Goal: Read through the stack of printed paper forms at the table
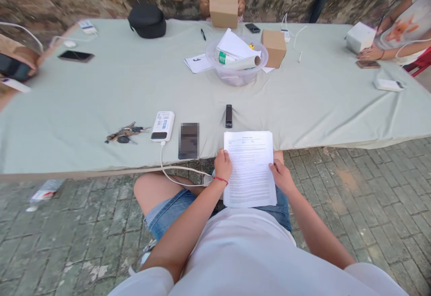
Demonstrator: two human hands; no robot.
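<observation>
A stack of printed paper sheets (pixel 249 170) lies over my lap, its far end reaching the near edge of the table. My left hand (pixel 222 165) grips the stack's left edge, with a red string bracelet on the wrist. On the opposite edge, my right hand (pixel 281 176) pinches the sheets, thumb on top. The fingers beneath the paper are hidden. Just beyond the stack lies a small black stapler-like object (pixel 229 116). Left of the sheets are a phone (pixel 189 141) with a blurred screen and a white power bank (pixel 163 126) with a cable plugged in.
Keys (pixel 126 133) lie at the near left of the cloth-covered table (pixel 134 85). Farther back stand a clear plastic basin (pixel 235 78) holding papers and a roll, a cardboard box (pixel 274 49) and a black case (pixel 147 21). Other people sit around, two holding boxes.
</observation>
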